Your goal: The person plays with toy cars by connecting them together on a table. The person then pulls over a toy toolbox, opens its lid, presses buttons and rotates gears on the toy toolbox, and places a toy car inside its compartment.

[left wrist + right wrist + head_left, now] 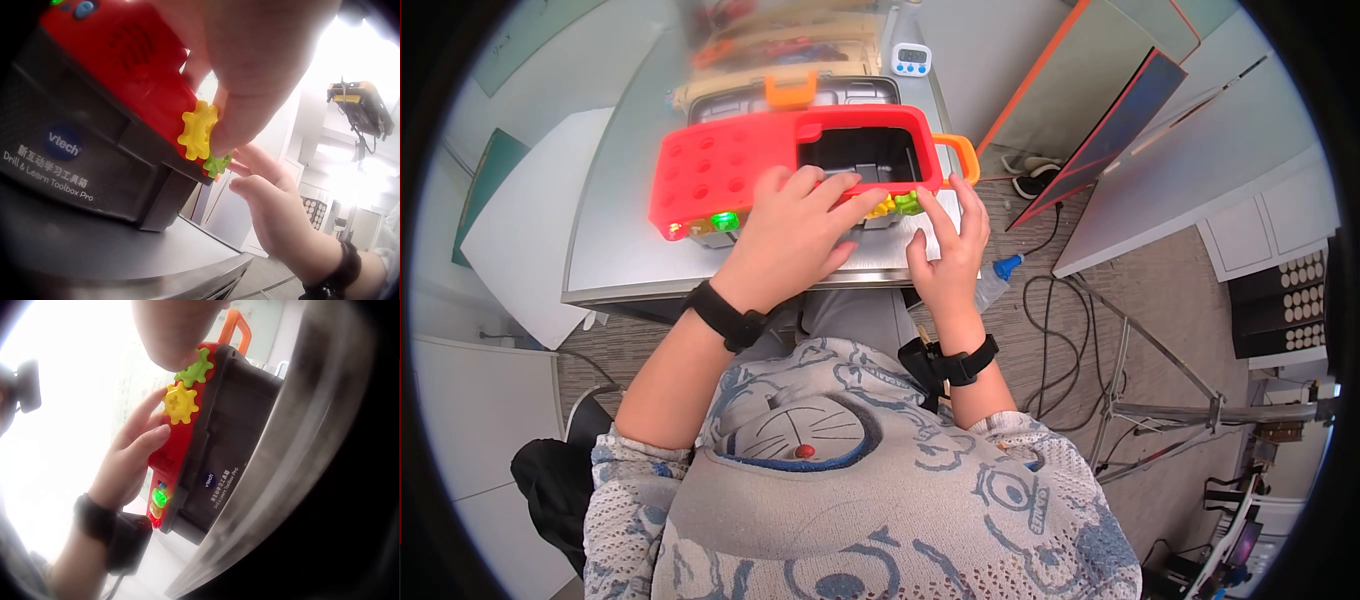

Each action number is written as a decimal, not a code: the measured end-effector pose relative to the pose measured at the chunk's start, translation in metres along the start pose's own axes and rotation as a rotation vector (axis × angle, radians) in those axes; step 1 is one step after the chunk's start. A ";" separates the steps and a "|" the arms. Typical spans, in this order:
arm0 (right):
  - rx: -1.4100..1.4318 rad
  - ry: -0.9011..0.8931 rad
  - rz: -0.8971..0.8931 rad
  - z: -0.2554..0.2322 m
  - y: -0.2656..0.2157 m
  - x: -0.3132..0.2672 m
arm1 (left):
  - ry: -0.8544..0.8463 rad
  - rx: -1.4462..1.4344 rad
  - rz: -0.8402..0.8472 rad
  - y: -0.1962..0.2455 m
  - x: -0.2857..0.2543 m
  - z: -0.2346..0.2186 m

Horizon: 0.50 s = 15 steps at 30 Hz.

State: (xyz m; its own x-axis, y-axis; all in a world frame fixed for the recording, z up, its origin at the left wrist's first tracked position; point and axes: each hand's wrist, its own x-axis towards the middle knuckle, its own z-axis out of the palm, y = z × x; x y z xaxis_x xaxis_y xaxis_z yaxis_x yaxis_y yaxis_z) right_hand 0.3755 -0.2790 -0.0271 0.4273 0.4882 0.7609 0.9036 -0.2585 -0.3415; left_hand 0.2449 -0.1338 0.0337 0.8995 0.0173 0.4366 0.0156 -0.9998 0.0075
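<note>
Left hand (792, 238) and right hand (953, 262): grip unclosed, fingers extended at the yellow gear (181, 404) and green gear (200, 367) respectively. Both sit side by side on the toolbox (750, 150) front, on the tabletop (622, 240). Caution: uneven finger pressure could dislodge either.
</note>
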 end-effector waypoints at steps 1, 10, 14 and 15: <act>0.003 -0.003 0.006 0.000 0.000 0.000 | -0.001 -0.001 -0.002 0.000 0.000 0.000; 0.052 -0.009 0.056 0.005 0.001 -0.007 | -0.004 -0.027 -0.009 -0.001 -0.001 -0.002; 0.078 -0.007 0.099 0.007 0.002 -0.011 | 0.014 -0.044 -0.006 -0.005 -0.002 0.001; 0.095 -0.006 0.101 0.007 0.002 -0.011 | 0.011 -0.042 -0.006 -0.005 -0.002 0.001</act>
State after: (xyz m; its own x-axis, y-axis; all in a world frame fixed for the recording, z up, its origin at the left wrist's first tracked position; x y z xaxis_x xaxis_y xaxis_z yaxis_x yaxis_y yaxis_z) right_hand 0.3730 -0.2785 -0.0400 0.5164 0.4689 0.7166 0.8545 -0.2270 -0.4672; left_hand 0.2429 -0.1290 0.0322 0.8947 0.0238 0.4460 0.0027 -0.9988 0.0479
